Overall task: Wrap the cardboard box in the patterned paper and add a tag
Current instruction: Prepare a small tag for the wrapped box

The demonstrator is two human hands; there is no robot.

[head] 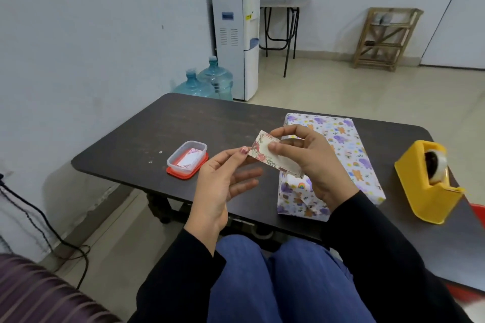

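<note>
The left hand (223, 181) and right hand (312, 162) pinch the floral tag (263, 151) over the wrapped box (343, 139); an uneven pull could crease it.

Bare dark table (147, 134) is lying free between the small container (186, 158) and the wrapped box (341, 144), while the yellow tape dispenser (420, 183) is blocking the right edge, seemingly just clear of the box.
</note>
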